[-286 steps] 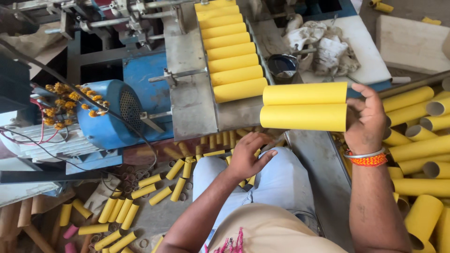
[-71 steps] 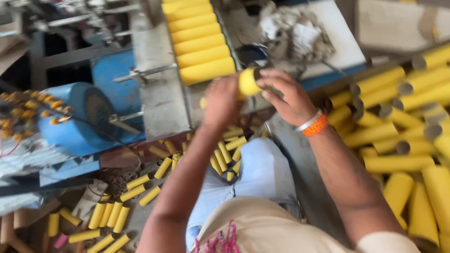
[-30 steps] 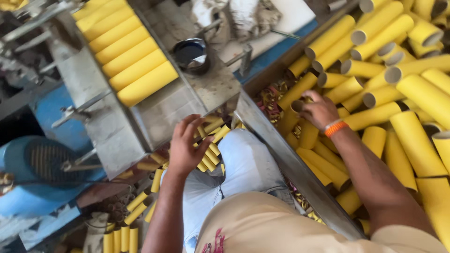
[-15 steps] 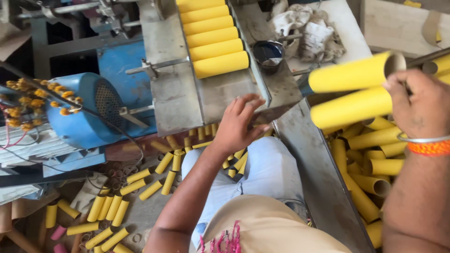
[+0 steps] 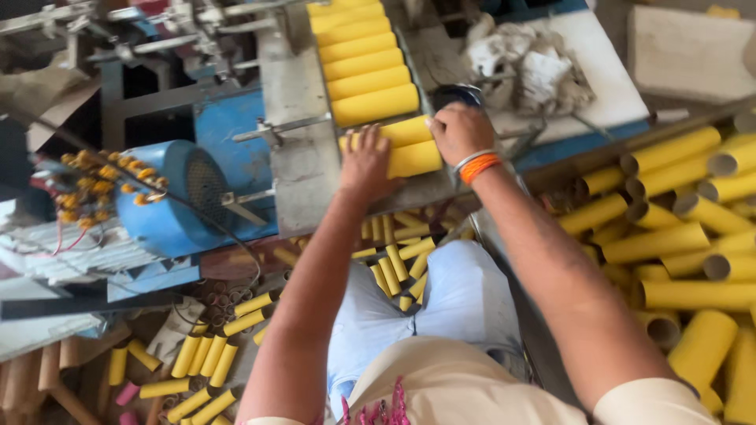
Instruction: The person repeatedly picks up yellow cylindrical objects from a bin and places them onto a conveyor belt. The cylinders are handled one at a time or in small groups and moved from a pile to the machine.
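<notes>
Left hand (image 5: 366, 161) flat and right hand (image 5: 459, 130) clasped on two yellow tubes (image 5: 409, 145), five more tubes (image 5: 366, 63) lined above on tray (image 5: 295, 86), blue motor (image 5: 185, 193) left.

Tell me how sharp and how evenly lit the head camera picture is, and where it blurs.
Head view: soft, even daylight, no hard shadows or glare. The left hand and right hand on the two yellow tubes are slightly smeared by motion. The row of yellow tubes on the grey machine bed is fairly clear; the white rags look washed out; the heap of long tubes softens toward the right edge.
</notes>
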